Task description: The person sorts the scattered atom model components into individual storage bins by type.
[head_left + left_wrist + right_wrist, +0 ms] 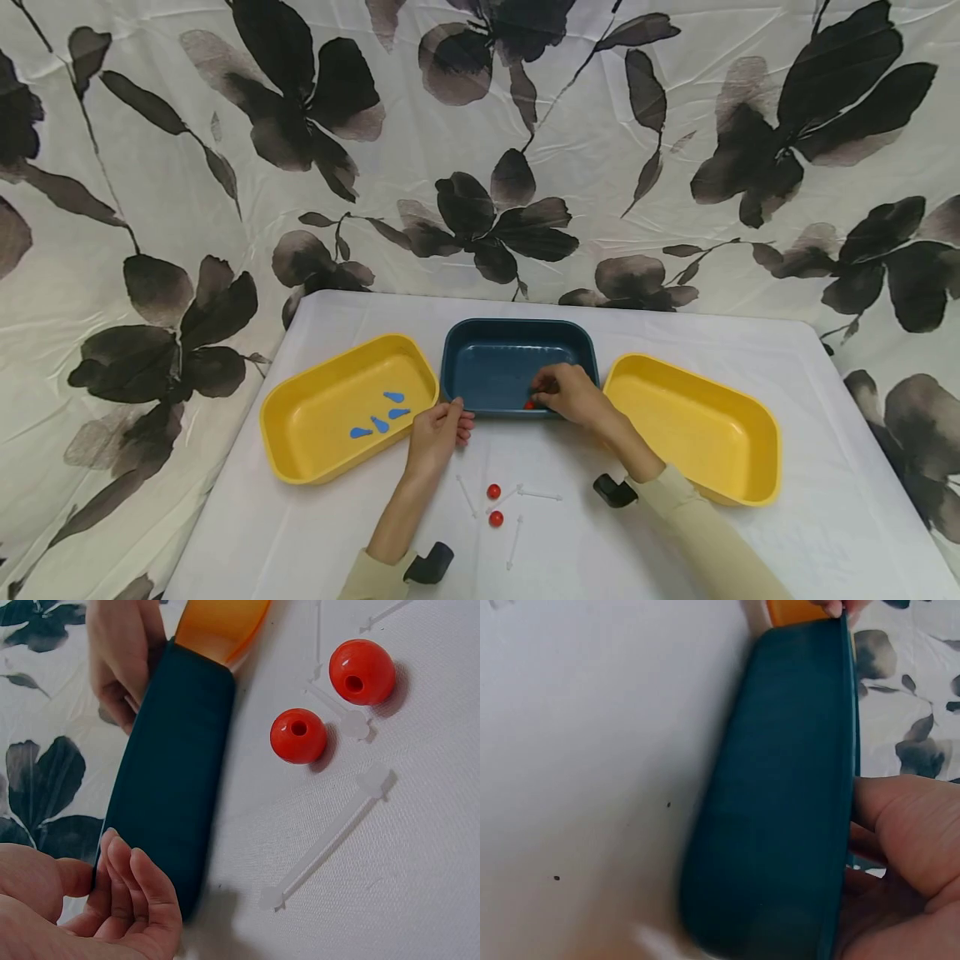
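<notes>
A dark teal tray [517,328] sits between two yellow trays. With the thumb inside its rim and the fingers outside, my left hand [437,435] grips the front left corner. My right hand [573,395] reaches over the front right wall, fingers curled down inside around a small red bead [529,405] at their tips. In the right wrist view the tray wall [780,780] hides the bead and part of those fingers. On the cloth in front lie two red beads with holes, one [493,492] behind the other [496,519], among several clear plastic sticks [330,840].
The left yellow tray [300,469] contains several blue drop-shaped pieces [380,424]. At the right stands another yellow tray [693,425], its front partly behind my right forearm. A white cloth covers the table [817,467], and a flower-patterned curtain [480,133] hangs behind.
</notes>
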The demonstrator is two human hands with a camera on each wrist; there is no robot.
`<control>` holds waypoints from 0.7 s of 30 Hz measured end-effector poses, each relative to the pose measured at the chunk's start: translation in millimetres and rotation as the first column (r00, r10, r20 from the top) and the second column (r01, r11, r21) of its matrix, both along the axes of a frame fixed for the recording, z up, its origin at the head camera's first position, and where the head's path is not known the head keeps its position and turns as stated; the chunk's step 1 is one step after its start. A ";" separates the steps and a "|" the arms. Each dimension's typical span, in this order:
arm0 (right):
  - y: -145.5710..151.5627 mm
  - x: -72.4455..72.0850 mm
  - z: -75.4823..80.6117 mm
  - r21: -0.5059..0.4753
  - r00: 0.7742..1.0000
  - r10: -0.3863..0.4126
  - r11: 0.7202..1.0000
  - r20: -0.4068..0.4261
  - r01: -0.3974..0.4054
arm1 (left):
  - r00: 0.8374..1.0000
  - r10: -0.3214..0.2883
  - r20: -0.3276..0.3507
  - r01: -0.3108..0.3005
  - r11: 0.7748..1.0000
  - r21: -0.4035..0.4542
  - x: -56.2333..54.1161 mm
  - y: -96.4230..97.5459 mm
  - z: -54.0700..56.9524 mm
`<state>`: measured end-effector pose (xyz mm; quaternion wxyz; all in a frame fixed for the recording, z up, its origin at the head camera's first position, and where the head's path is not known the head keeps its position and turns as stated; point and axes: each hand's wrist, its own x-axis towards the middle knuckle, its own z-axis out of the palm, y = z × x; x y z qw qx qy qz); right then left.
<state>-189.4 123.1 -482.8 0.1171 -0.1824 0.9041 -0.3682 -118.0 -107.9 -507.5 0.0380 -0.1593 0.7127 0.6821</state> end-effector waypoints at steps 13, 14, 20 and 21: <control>0.4 18.2 11.8 -0.064 1.000 -0.025 0.998 -0.008 0.024 | 1.000 -0.009 -0.003 0.009 1.000 0.001 0.3 0.3 -2.4; 0.4 19.5 12.4 -0.070 1.000 -0.023 0.997 -0.017 0.022 | 1.000 -0.010 -0.002 0.010 1.000 0.008 0.2 0.2 -2.3; -0.4 27.5 17.7 -0.125 0.997 -0.031 0.992 -0.071 0.022 | 1.000 -0.005 0.007 0.004 1.000 0.024 0.9 0.5 0.1; -0.8 29.0 18.7 -0.136 0.996 -0.036 0.990 -0.078 0.025 | 1.000 -0.004 0.009 0.004 1.000 0.021 0.8 0.6 0.4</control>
